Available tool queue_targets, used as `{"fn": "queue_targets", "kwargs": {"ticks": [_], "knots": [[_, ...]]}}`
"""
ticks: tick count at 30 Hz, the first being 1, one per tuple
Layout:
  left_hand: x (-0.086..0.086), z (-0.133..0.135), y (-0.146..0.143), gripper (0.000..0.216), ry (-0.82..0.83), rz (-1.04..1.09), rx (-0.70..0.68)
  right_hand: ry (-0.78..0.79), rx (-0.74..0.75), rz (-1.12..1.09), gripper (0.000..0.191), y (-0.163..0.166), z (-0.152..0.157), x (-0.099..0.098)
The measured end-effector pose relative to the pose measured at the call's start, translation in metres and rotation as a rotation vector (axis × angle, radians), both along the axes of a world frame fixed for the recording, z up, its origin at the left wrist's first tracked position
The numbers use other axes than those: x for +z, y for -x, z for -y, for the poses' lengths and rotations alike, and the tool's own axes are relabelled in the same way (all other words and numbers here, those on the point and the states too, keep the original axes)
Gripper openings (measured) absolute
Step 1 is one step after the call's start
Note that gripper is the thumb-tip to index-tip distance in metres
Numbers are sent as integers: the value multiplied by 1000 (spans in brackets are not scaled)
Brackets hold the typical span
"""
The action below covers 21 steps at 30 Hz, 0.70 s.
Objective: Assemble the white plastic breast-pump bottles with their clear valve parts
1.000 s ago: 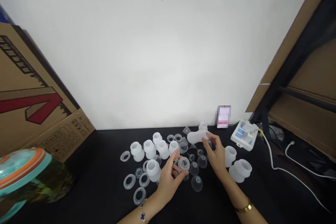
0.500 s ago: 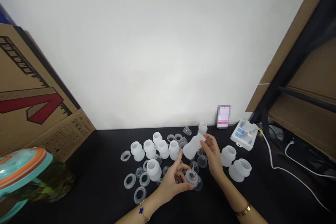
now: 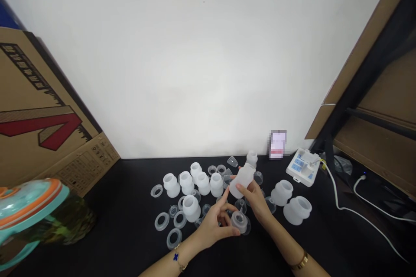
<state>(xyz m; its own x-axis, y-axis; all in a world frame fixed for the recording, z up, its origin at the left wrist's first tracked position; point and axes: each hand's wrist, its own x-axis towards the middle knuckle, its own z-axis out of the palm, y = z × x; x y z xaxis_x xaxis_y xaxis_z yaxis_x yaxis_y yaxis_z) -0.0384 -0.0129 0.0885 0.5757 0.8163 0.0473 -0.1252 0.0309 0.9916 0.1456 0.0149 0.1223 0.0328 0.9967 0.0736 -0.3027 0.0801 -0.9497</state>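
Observation:
My right hand [image 3: 255,201] grips a translucent white bottle [image 3: 242,179], holding it tilted above the black table [image 3: 123,207]. My left hand [image 3: 216,220] pinches a small clear nipple with its ring [image 3: 239,220] just below and left of the bottle. Around both hands lie several white bottles [image 3: 190,207], clear rings [image 3: 161,220] and domed caps [image 3: 269,204]. Two wider white bottles [image 3: 297,210] stand to the right of my right hand.
A large cardboard box [image 3: 42,117] leans at the left, with a teal and orange lidded container [image 3: 29,207] before it. A white device [image 3: 300,166] with a white cable [image 3: 357,216] sits at the right, beside a dark shelf frame [image 3: 351,95]. A white wall [image 3: 195,60] stands behind.
My right hand has brought the bottle down from the back of the table and turned it more upright. My left hand picked up the nipple piece and moved it right, under the bottle.

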Motion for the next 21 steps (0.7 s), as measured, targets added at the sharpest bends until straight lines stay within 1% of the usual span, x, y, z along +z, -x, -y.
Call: {"fn": "queue_targets", "kwargs": {"ticks": [3,5,7,10,15,21], "knots": [[-2,-2,0,111,-11,-12,11,-7,8,40,51,-2,1,1],[-3,-2,0,108,-21,-27,8,-5,-17,65,43,-4,1,1],[-3,-2,0,105,-30,-41,6,13,-55,81,41,-5,1,1],[-3,-1,0,97,-32,-42,33,65,-86,58,42,-5,1,2],[-3,-3,-1,66,5,-49,120,116,-63,-23,44,-1,3,6],[-2,-7,-2,60,57,25,204,189,-16,-85,59,0,2,8]]}}
